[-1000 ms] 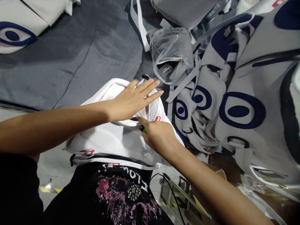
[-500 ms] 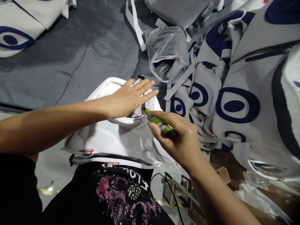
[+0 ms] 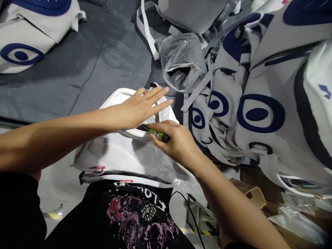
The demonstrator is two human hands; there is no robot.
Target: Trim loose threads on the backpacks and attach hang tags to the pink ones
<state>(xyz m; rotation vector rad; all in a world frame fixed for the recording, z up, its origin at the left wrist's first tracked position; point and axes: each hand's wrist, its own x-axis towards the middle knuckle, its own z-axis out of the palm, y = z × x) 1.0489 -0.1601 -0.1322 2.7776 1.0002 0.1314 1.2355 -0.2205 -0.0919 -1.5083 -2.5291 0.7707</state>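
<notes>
A white bag [image 3: 119,155] with dotted mesh panels lies at the table's front edge, against my body. My left hand [image 3: 141,106] rests flat on its upper part, fingers spread and pointing right, holding nothing. Just below and to the right, my right hand [image 3: 176,140] is closed round a green pen-like tool [image 3: 158,134] with a black end. The tool points left, and its tip is close beneath my left palm, near the bag's white rim. What the tip touches is hard to make out.
White bags with blue eye shapes [image 3: 260,113] are piled on the right; another [image 3: 23,54] lies at the upper left. A clear plastic bag [image 3: 181,52] with dark items sits on the grey table cover [image 3: 109,65]. Below right stand cardboard boxes [image 3: 255,197].
My right hand has moved left with the green tool, from the bag's right part to beneath my left palm. My left hand remains spread on the bag. The view has shifted slightly.
</notes>
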